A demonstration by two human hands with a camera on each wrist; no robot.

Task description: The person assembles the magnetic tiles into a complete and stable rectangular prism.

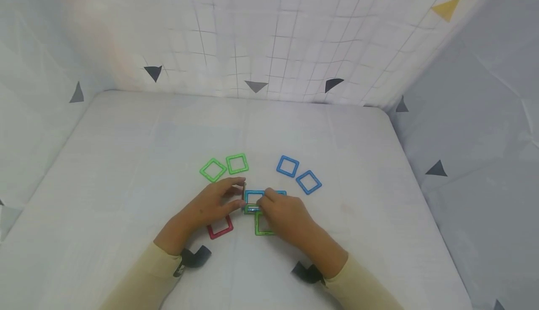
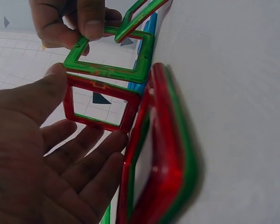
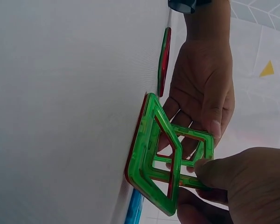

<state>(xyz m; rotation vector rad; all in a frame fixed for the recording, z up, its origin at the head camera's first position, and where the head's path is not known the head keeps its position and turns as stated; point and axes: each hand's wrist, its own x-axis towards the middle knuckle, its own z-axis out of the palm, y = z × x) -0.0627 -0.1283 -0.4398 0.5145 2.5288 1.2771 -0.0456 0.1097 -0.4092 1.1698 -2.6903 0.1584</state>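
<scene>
Pinching an upright red frame (image 2: 102, 87) between thumb and fingers with the left hand (image 1: 210, 204), around the middle of the worktop (image 1: 358, 160), well in from its left and right edges and well short of its far edge. Showing green on its other face in the right wrist view. Gripping an upright green frame (image 2: 105, 71) by its top with the right hand (image 1: 288, 216), thumb on one face and fingers behind. Set at an angle to the red one, edge beside edge; hard to tell whether touching.

Just past both, toward the far edge, lying flat side by side: a left blue frame (image 1: 254, 192) and a right blue frame (image 1: 281, 192), the latter partly covered by the right hand. On the opposite side, away from the far edge: a flat green frame (image 1: 257, 225), also partly under the right hand. From there toward the left edge: a flat red frame (image 1: 222, 233), partly hidden by the left hand.

Toward the far left corner, close together: a tilted green frame (image 1: 207, 165) and another green frame (image 1: 235, 156). Toward the far right corner: a nearer-centre blue frame (image 1: 286, 172) and an outer blue frame (image 1: 314, 188).
</scene>
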